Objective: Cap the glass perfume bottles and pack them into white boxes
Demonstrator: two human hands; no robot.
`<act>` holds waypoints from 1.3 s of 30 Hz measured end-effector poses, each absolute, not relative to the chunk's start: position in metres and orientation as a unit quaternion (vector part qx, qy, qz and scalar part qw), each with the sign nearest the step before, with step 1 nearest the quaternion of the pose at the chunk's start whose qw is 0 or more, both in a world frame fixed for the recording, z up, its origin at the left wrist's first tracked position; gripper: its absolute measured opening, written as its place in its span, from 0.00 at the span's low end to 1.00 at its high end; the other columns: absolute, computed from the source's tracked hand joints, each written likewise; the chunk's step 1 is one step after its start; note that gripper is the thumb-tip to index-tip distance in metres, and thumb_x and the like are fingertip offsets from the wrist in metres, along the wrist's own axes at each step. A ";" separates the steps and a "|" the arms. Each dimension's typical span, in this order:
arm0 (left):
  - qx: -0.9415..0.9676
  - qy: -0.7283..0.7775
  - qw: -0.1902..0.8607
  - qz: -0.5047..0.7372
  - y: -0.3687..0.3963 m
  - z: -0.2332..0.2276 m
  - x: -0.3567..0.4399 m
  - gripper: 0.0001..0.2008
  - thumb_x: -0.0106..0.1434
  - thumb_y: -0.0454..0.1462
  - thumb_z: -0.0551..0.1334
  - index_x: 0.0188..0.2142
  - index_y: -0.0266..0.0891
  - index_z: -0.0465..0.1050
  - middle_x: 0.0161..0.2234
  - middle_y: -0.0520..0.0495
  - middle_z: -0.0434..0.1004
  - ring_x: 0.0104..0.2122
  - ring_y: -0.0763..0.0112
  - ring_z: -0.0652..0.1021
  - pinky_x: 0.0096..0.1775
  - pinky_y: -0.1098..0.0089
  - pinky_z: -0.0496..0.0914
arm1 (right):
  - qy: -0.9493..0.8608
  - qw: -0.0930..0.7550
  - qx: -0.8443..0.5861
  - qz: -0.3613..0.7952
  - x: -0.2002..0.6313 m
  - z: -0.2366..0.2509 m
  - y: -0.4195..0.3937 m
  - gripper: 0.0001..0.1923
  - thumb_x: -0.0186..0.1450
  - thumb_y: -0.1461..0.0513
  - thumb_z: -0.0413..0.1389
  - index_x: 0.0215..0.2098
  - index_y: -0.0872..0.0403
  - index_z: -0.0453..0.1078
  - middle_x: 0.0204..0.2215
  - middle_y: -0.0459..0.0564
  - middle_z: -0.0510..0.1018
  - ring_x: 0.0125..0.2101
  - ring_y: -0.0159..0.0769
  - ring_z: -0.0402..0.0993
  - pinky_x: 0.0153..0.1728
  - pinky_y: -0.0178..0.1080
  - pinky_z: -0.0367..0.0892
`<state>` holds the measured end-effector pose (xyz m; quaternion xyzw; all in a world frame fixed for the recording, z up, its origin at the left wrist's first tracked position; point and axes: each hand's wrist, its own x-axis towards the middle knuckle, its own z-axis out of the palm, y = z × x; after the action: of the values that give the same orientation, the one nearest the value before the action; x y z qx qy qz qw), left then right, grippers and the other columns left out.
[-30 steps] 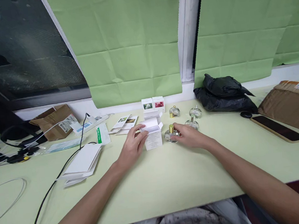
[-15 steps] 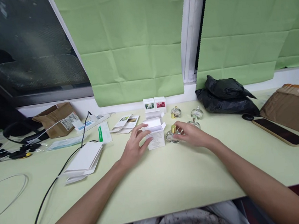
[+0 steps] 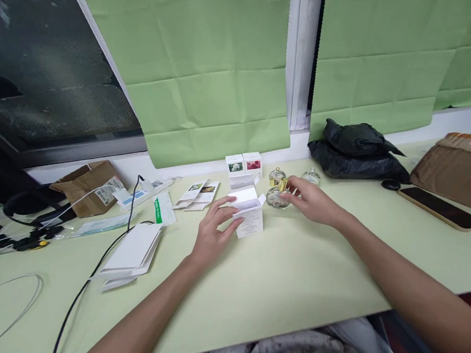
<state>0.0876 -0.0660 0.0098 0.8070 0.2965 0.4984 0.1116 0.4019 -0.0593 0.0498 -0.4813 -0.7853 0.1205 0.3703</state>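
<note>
The left hand (image 3: 212, 236) gripped the open white box (image 3: 249, 215); the right hand (image 3: 312, 202) pinched 1 gold-capped glass bottle (image 3: 278, 196) just beside it.

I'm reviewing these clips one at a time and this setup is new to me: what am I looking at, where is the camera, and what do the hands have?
There is no machine here. A person wears a camera on the head, so the single view looks forward and down along their own two bare arms onto a pale green table.

The left hand steadies a small white box with its top flaps open. The right hand has its grip on a small round glass bottle with a gold cap, held just beside the box's opening.

Around them: two more glass bottles behind the right hand, two small picture boxes by the window, flat white cartons, leaflets, a black bag, a phone, a brown parcel and cables on the left.
</note>
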 end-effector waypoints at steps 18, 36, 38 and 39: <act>0.856 0.229 0.034 0.462 -0.074 0.005 0.098 0.18 0.70 0.31 0.67 0.57 0.46 0.75 0.64 0.38 0.70 0.60 0.55 0.78 0.57 0.55 0.78 | -0.771 0.510 -0.358 0.128 0.360 0.051 -0.076 0.11 0.77 0.52 0.52 0.50 0.49 0.68 0.45 0.53 0.76 0.46 0.46 0.73 0.49 0.48 0.68; 0.826 0.248 0.166 0.478 -0.078 0.005 0.104 0.25 0.70 0.35 0.67 0.64 0.50 0.66 0.64 0.40 0.68 0.64 0.58 0.73 0.56 0.54 0.81 | -0.840 0.392 -0.351 0.133 0.359 0.070 -0.089 0.23 0.76 0.56 0.55 0.67 0.42 0.58 0.58 0.53 0.75 0.53 0.47 0.73 0.57 0.53 0.66; 0.826 0.243 0.171 0.479 -0.079 0.005 0.104 0.24 0.70 0.35 0.67 0.63 0.49 0.66 0.64 0.40 0.68 0.64 0.58 0.73 0.56 0.53 0.81 | -0.850 0.379 -0.344 0.124 0.360 0.071 -0.089 0.21 0.76 0.55 0.55 0.66 0.41 0.61 0.57 0.52 0.77 0.52 0.47 0.75 0.57 0.53 0.66; 0.825 0.242 0.173 0.481 -0.079 0.005 0.104 0.24 0.70 0.35 0.67 0.63 0.49 0.66 0.64 0.40 0.69 0.64 0.58 0.73 0.56 0.53 0.81 | -0.854 0.374 -0.340 0.122 0.361 0.071 -0.088 0.20 0.76 0.55 0.54 0.65 0.41 0.62 0.56 0.52 0.77 0.51 0.47 0.76 0.56 0.53 0.67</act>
<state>0.1040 -0.0787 0.0054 0.8249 0.2415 0.4809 0.1732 0.3606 -0.0884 0.0714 -0.3402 -0.8539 0.1224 0.3744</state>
